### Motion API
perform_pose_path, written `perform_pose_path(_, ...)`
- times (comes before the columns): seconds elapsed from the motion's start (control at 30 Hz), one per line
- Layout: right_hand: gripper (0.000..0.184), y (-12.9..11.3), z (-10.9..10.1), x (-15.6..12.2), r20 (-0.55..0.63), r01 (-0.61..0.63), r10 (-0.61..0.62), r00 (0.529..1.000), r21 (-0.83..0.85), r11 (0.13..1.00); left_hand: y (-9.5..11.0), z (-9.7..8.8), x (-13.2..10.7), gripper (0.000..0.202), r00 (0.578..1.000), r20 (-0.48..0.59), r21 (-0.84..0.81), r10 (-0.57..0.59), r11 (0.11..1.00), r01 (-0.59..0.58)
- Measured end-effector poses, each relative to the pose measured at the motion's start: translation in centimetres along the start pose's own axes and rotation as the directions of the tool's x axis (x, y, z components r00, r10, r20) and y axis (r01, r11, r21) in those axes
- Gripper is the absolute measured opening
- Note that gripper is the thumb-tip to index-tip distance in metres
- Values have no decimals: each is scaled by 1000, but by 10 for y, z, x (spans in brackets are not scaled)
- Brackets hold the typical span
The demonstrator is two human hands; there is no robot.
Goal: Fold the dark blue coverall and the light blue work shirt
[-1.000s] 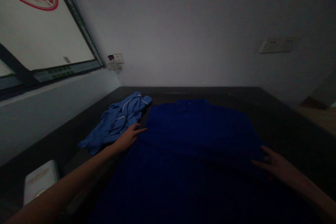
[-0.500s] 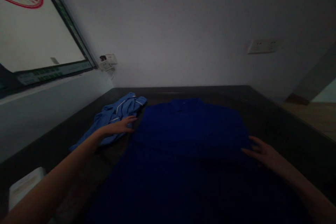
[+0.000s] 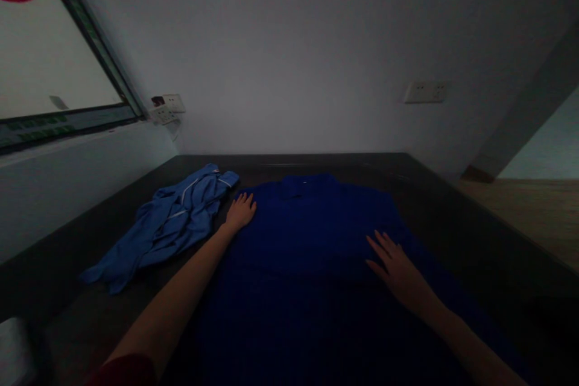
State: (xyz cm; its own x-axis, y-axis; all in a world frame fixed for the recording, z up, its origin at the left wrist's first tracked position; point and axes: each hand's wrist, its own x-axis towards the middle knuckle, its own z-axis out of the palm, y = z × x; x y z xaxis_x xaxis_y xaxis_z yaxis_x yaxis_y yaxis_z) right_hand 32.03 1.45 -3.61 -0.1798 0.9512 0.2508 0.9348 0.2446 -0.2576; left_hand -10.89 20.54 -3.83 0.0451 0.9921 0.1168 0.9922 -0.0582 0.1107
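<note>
A dark blue collared shirt (image 3: 307,241) lies spread over the dark table, its collar toward the wall. My left hand (image 3: 241,211) rests on the shirt's left shoulder edge, palm down with fingers spread. Over the right part of the shirt is my right hand (image 3: 393,265), its fingers stretched and apart; whether it presses on the cloth I cannot tell. Neither hand grips anything. The near part of the shirt fades into shadow.
A crumpled lighter blue garment (image 3: 181,211) with white piping lies on the table (image 3: 289,161) at the left. A white object (image 3: 15,350) is cut off at the lower left corner. Wall sockets (image 3: 425,92) and a window (image 3: 58,60) are behind and beside the table.
My left hand has moved onto the shirt's left shoulder. My right hand has shifted inward from the shirt's right edge, its fingers now spread. The view has turned slightly right.
</note>
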Motion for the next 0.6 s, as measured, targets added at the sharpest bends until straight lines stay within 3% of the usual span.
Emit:
perform_pose_path(0.1, 70, 7, 8, -3, 81, 10, -4, 997, -67, 998, -9, 0, 5, 57, 999, 37, 9, -11, 1000, 11)
perform_pose_path(0.3, 70, 9, 4, -4, 115, 23, -9, 993, -124, 992, -12, 5, 9, 62, 997, 62, 18, -49, 999, 48)
perform_pose_path(0.5, 71, 11, 9, -3, 109, 31, -17, 994, -134, 991, -11, 6, 5, 60, 999, 20, 2, -44, 999, 44)
perform_pose_path(0.6, 71, 11, 7, -2, 109, 16, -5, 994, -102, 995, -7, -2, -1, 59, 997, -59, -25, -49, 999, 48)
